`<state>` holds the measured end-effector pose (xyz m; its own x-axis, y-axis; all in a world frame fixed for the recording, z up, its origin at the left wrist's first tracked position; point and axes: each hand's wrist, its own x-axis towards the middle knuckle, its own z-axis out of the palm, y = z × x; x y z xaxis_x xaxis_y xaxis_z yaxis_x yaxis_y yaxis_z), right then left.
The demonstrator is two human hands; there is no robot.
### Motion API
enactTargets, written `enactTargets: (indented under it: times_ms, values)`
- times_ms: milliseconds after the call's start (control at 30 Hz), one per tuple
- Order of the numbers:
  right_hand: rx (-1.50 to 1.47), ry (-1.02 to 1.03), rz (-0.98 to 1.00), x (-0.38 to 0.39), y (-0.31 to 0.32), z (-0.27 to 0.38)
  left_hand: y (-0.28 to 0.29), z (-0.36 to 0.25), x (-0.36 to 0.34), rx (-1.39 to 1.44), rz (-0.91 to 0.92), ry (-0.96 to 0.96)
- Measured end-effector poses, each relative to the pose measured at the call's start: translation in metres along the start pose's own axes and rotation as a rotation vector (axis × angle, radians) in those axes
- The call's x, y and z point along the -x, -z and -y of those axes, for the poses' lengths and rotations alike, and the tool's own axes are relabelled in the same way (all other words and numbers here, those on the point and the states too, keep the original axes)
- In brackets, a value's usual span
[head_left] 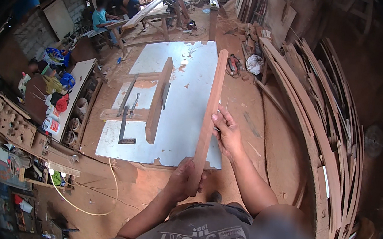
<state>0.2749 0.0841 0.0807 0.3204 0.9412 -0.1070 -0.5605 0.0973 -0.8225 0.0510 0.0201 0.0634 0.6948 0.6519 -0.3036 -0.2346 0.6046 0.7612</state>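
Observation:
A long reddish wooden board (213,93) stands out over the right side of a worn white tabletop (186,100). My left hand (179,176) grips its lower end, near the table's front edge. Higher up, my right hand (226,132) grips the board from the right, thumb on its face. To the left on the tabletop, a thicker wooden piece (158,104) lies with crosspieces (126,114). Among them are a metal square (126,141), a wrench (134,103) and long, thin dark tools or strips (165,95), too small to identify.
Timber stacks (319,120) line the right, with a red power tool (233,65) on the floor. A cluttered shelf (78,78) is at left; a yellow hose (112,191) crosses the floor below. A person in teal (100,19) and other people work at the back among sawhorses.

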Motion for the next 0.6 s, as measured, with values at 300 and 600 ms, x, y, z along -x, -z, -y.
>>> enactTargets:
  times_ms: [300, 600]
  values:
    - [-0.001, 0.030, 0.072, 0.006, -0.012, -0.011, -0.019, -0.018, 0.009, 0.199, 0.189, -0.147]
    - [0.104, -0.210, -0.010, 0.038, 0.036, -0.044, -0.040, -0.040, -0.030, 1.047, 0.315, -0.042]
